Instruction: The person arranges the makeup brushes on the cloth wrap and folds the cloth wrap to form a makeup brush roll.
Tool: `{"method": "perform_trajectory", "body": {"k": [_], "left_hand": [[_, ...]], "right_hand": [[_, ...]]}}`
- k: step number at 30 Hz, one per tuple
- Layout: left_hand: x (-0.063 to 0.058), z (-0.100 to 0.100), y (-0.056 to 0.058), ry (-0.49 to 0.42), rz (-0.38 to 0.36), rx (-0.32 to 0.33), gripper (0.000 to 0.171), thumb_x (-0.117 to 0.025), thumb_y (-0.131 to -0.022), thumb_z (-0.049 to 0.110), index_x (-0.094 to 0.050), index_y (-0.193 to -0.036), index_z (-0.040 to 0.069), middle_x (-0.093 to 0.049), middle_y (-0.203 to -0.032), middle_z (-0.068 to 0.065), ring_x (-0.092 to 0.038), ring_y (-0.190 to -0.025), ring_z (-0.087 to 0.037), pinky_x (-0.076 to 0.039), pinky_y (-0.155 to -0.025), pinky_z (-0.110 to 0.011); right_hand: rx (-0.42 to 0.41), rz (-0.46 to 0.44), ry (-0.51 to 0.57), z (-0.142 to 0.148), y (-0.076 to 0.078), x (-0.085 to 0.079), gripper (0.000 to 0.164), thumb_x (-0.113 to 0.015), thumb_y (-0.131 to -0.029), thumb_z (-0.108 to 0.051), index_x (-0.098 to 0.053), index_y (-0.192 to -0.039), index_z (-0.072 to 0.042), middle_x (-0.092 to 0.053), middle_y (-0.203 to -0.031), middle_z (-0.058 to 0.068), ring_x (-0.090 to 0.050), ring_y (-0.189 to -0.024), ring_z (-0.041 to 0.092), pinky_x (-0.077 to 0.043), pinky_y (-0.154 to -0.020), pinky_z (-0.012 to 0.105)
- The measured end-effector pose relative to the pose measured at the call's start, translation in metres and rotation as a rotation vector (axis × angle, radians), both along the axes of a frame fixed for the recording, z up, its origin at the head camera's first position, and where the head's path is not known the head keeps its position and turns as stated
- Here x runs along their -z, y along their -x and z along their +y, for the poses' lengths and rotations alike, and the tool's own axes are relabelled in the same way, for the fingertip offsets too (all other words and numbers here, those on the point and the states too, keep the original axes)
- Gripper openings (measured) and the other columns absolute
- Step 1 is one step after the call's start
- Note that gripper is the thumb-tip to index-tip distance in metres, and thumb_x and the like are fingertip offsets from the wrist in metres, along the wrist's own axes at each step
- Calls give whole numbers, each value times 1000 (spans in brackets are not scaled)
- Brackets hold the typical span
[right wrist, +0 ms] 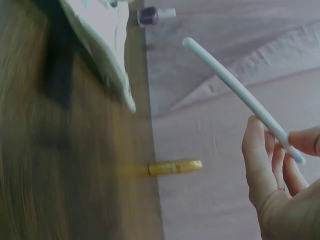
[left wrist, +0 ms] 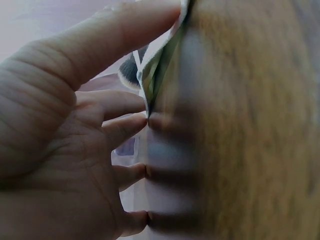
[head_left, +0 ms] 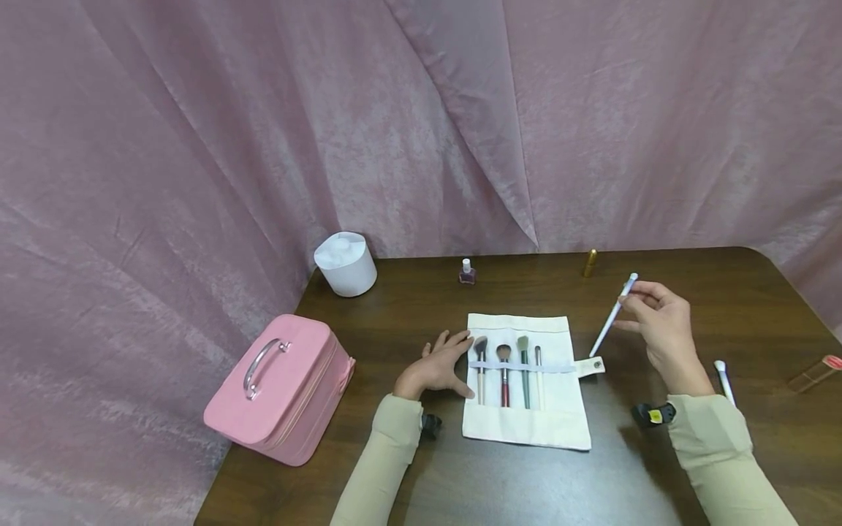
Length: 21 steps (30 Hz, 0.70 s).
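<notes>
A white cloth brush roll (head_left: 526,429) lies unfolded on the table, several makeup brushes (head_left: 504,365) tucked under its strap. My left hand (head_left: 442,365) rests at the roll's left edge, fingers spread; the left wrist view shows its thumb (left wrist: 115,40) and fingertips touching the cloth edge. Right of the roll, my right hand (head_left: 661,329) pinches a slim white makeup brush (head_left: 613,315) near its upper end, tilted, with the lower end close to the roll's snap tab (head_left: 590,367). In the right wrist view the white brush (right wrist: 235,85) sits between thumb and fingers.
Another white brush (head_left: 724,381) lies beside the right forearm, and a lipstick-like tube (head_left: 816,372) is farther right. Along the back stand a gold tube (head_left: 590,263), a nail polish bottle (head_left: 467,272) and a white round container (head_left: 347,267). A pink case (head_left: 283,387) sits at left.
</notes>
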<state>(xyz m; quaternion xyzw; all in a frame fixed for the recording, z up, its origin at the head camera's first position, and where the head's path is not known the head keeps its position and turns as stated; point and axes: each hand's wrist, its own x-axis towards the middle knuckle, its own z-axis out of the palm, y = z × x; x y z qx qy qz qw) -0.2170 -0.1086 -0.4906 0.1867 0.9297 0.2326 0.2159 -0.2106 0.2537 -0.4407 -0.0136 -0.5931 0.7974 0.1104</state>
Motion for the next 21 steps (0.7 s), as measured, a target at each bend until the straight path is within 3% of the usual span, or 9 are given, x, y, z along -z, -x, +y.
{"method": "perform_trajectory", "body": {"k": [12, 21], "left_hand": [[1, 0, -1, -5, 6, 7, 102, -91, -77, 28, -33, -160, 14, -18, -168, 0, -4, -154, -34, -7, -117, -64], [1, -1, 0, 3, 13, 18, 103, -91, -77, 29, -33, -160, 13, -18, -168, 0, -5, -154, -34, -8, -117, -64]], "right_hand": [[132, -177, -143, -44, 21, 13, 17, -57, -96, 7, -54, -112, 4, -58, -87, -1, -61, -74, 7, -59, -62, 26], [106, -226, -297, -63, 27, 22, 28, -53, -101, 1, -48, -127, 11, -56, -97, 6, -59, -79, 7, -58, -69, 25]]}}
